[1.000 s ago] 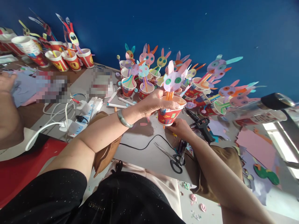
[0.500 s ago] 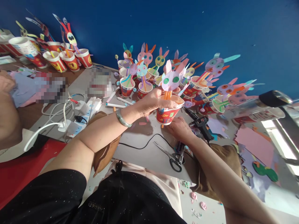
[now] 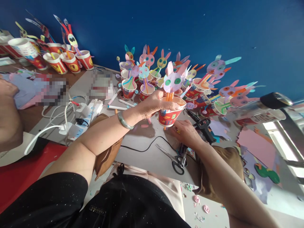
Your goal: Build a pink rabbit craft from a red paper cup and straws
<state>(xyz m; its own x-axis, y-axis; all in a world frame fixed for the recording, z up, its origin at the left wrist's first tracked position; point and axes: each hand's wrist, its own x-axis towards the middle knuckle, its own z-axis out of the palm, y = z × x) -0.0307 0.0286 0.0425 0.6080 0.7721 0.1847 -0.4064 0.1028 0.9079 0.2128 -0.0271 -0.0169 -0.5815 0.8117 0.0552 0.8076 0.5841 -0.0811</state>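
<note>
My left hand (image 3: 154, 104) is closed around the rim of a red paper cup (image 3: 168, 117), thumb in front, holding it above the table. From the cup rise orange straws (image 3: 169, 96) topped by a lilac paper rabbit face (image 3: 173, 83) with green eyes and pink ears. A short orange straw end shows under the cup's base. Just right of and below the cup is my right hand (image 3: 187, 133), its fingers curled together. Whatever its fingertips pinch, if anything, is too small to make out. A black glue gun (image 3: 204, 129) lies right beside this hand.
Several finished rabbit cups (image 3: 129, 89) crowd the back by the blue wall. Scissors (image 3: 177, 163) and a black cable (image 3: 152, 145) lie near the front edge. At left are a power strip (image 3: 82, 122) and another person's arm (image 3: 10, 114); a clear bottle (image 3: 256, 107) stands right.
My right hand has drawn slightly right, away from the cup's base, and its curled fingers show more. The left hand still holds the cup in nearly the same place.
</note>
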